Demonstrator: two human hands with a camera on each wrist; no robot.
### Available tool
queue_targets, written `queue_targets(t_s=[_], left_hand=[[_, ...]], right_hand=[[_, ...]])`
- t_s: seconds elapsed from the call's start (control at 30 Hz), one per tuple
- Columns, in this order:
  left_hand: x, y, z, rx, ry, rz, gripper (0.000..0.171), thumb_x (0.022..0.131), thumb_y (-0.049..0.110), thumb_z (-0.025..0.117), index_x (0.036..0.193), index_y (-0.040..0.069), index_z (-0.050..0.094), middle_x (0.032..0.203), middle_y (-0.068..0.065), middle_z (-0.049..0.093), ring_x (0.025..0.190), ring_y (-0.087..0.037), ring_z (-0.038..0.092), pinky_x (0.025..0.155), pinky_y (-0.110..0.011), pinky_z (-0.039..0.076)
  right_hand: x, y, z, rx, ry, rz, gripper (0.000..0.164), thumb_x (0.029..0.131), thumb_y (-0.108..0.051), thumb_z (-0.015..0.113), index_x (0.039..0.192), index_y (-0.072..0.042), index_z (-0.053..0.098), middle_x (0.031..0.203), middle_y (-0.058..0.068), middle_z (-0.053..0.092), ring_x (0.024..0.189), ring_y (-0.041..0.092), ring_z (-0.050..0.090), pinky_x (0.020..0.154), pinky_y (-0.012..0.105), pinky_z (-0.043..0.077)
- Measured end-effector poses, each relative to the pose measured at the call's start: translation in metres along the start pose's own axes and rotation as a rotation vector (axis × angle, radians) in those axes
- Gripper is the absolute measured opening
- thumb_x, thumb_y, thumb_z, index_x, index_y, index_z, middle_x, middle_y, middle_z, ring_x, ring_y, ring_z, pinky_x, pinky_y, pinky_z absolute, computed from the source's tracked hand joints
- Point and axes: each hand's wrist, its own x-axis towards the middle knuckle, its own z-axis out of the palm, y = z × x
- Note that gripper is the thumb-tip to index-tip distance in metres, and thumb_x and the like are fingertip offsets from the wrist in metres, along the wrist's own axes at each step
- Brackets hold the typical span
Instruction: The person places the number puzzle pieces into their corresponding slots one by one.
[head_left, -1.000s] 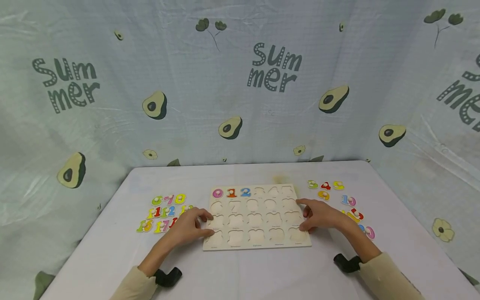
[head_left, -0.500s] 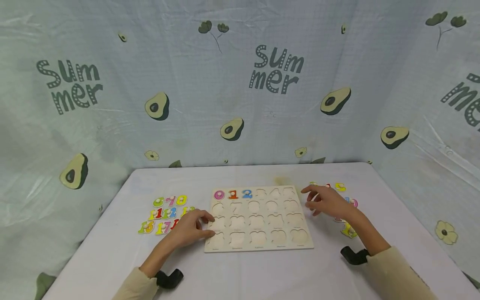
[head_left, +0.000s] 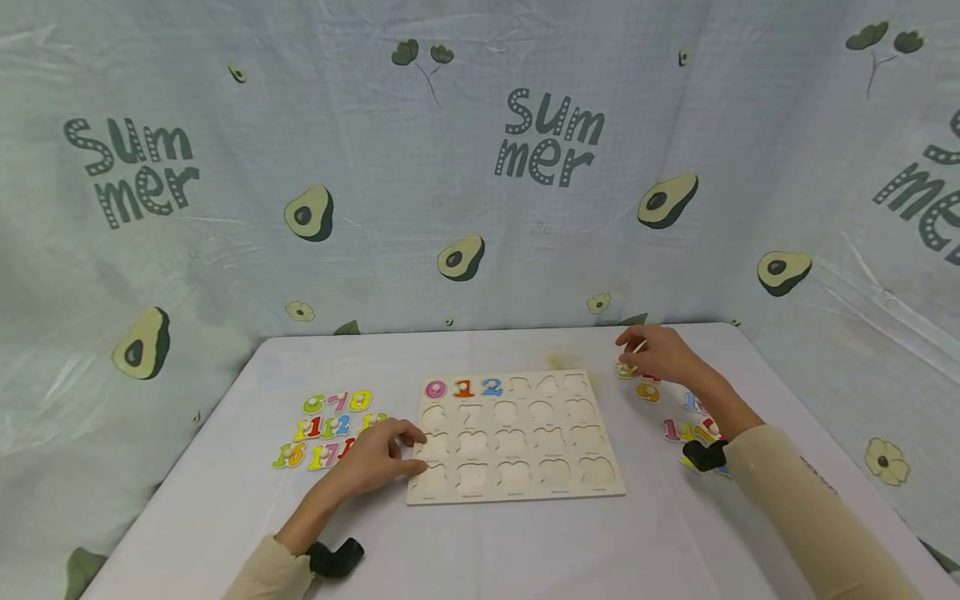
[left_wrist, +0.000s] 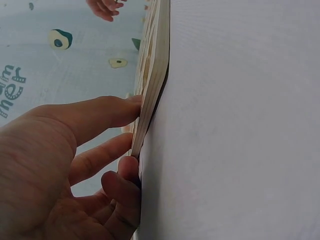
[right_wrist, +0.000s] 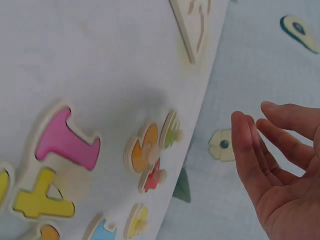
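A wooden number puzzle board [head_left: 525,492] lies mid-table with number pieces 0 [head_left: 435,389], 1 [head_left: 463,388] and 2 [head_left: 491,387] in its top row; the other recesses are bare. My left hand [head_left: 386,454] rests at the board's left edge, thumb and fingertips touching it. In the left wrist view the left hand [left_wrist: 85,160] lies along the board's side [left_wrist: 155,75]. My right hand [head_left: 660,354] is over the green 3 piece [head_left: 625,372] at the back right. The right wrist view shows the right hand [right_wrist: 280,160] holding nothing, fingers and thumb apart.
Left of the board lie several number pieces, among them the green 6 [head_left: 313,404] and yellow 8 [head_left: 361,400]. More are at right: orange 9 [head_left: 647,392], red 4 [right_wrist: 151,177], yellow 5 [right_wrist: 137,221]. A printed cloth [head_left: 525,208] hangs behind the table.
My right hand has let go of the board's right edge and moved away to the back right, over the pieces there. The left hand has stayed at the left edge.
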Motion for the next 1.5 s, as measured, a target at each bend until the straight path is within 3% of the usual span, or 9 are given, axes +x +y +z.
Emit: queue_targets(t_s=[0.3, 0.63, 0.8, 1.17, 1.5], left_hand=[[0.0, 0.002, -0.001, -0.004, 0.0, 0.002, 0.033, 0.075, 0.028, 0.081, 0.103, 0.019, 0.068, 0.095, 0.002, 0.058, 0.075, -0.014, 0.049, 0.062, -0.023, 0.041], [0.002, 0.003, 0.002, -0.022, 0.005, -0.024, 0.032, 0.074, 0.027, 0.082, 0.102, 0.02, 0.068, 0.094, 0.003, 0.058, 0.075, -0.014, 0.049, 0.062, -0.023, 0.041], [0.002, 0.005, 0.003, -0.024, 0.008, -0.03, 0.032, 0.074, 0.028, 0.082, 0.102, 0.02, 0.068, 0.094, 0.003, 0.058, 0.076, -0.014, 0.049, 0.062, -0.024, 0.041], [-0.001, 0.003, 0.0, -0.026, 0.014, -0.044, 0.033, 0.074, 0.027, 0.082, 0.102, 0.021, 0.067, 0.093, 0.003, 0.058, 0.075, -0.015, 0.049, 0.061, -0.023, 0.041], [-0.003, 0.004, 0.001, -0.021, 0.0, -0.039, 0.032, 0.075, 0.028, 0.082, 0.102, 0.02, 0.067, 0.093, 0.003, 0.058, 0.073, -0.014, 0.049, 0.061, -0.023, 0.041]], right_hand=[[0.021, 0.009, -0.008, -0.067, -0.02, 0.057, 0.036, 0.091, -0.014, 0.062, 0.121, 0.007, 0.058, 0.105, 0.021, 0.062, 0.076, 0.022, 0.07, 0.072, 0.04, 0.057], [0.031, 0.021, 0.002, -0.143, -0.109, 0.124, 0.033, 0.086, -0.016, 0.067, 0.112, 0.004, 0.064, 0.1, 0.018, 0.066, 0.071, 0.021, 0.062, 0.065, 0.03, 0.052], [0.034, 0.026, 0.008, -0.176, -0.115, 0.132, 0.024, 0.085, -0.014, 0.067, 0.104, 0.0, 0.067, 0.097, 0.015, 0.066, 0.069, 0.016, 0.058, 0.061, 0.026, 0.048], [0.038, 0.023, 0.016, -0.181, -0.085, 0.184, 0.014, 0.086, -0.006, 0.062, 0.096, 0.001, 0.067, 0.091, 0.015, 0.065, 0.072, 0.02, 0.057, 0.063, 0.027, 0.05], [0.036, 0.03, 0.021, -0.212, -0.063, 0.17, 0.01, 0.085, -0.008, 0.062, 0.09, -0.002, 0.069, 0.083, 0.011, 0.065, 0.068, 0.02, 0.055, 0.06, 0.029, 0.048]])
